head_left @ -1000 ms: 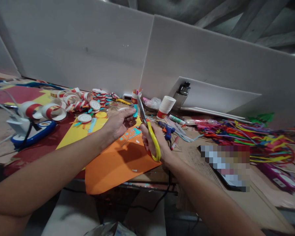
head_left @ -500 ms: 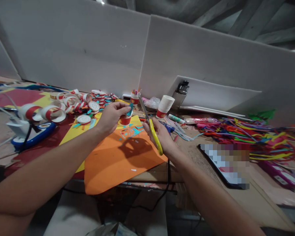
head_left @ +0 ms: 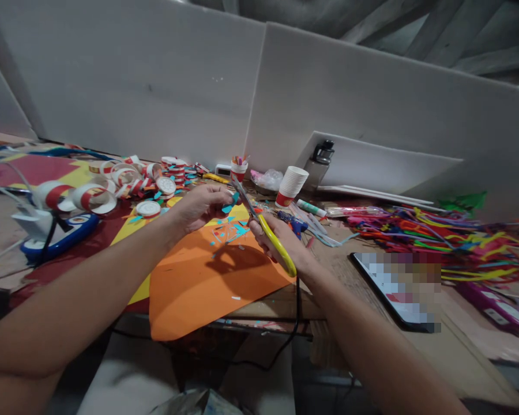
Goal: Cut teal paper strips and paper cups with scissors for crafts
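Teal paper piece [head_left: 230, 204], likely light and bendy, best held by edge, sat pinched in left grip [head_left: 202, 207]; right grip [head_left: 293, 241] closed round yellow-handled scissors [head_left: 275, 243].

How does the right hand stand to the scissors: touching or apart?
Touching. The head view shows the right hand gripping the scissors by the yellow handle, with the blades pointing up and away from the person.

The left hand [head_left: 204, 206] pinches a blue scrap [head_left: 230, 203] near the yellow-handled scissors [head_left: 267, 228] in the right hand [head_left: 288, 235].
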`<state>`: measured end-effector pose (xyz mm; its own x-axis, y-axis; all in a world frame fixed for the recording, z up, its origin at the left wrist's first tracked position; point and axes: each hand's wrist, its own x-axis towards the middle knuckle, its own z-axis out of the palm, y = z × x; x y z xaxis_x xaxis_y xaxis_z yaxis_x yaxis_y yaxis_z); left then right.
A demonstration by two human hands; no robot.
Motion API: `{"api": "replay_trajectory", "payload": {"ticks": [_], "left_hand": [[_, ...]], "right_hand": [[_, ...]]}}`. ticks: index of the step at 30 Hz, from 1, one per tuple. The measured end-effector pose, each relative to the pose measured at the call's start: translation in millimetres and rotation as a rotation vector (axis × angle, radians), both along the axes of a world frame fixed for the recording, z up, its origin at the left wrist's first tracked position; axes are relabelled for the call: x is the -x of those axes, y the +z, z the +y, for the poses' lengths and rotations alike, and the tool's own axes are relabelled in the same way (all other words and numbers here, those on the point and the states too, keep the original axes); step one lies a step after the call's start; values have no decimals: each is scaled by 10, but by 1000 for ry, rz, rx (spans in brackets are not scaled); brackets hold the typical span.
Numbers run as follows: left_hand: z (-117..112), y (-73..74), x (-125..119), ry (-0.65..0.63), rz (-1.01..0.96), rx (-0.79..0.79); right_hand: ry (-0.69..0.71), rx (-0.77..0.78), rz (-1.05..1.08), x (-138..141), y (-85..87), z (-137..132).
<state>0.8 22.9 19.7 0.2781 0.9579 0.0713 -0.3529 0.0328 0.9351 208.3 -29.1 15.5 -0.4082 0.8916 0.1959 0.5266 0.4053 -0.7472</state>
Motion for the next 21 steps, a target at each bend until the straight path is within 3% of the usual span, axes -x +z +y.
{"api": "replay_trajectory", "payload": {"ticks": [5,21], "left_hand": [[-5,22,26,-44,108,-46],[-3,26,40,-23,145,-75]], "right_hand": [[3,14,-33,-3,20,-24],[10,-31,-33,5,61,-54]]}}
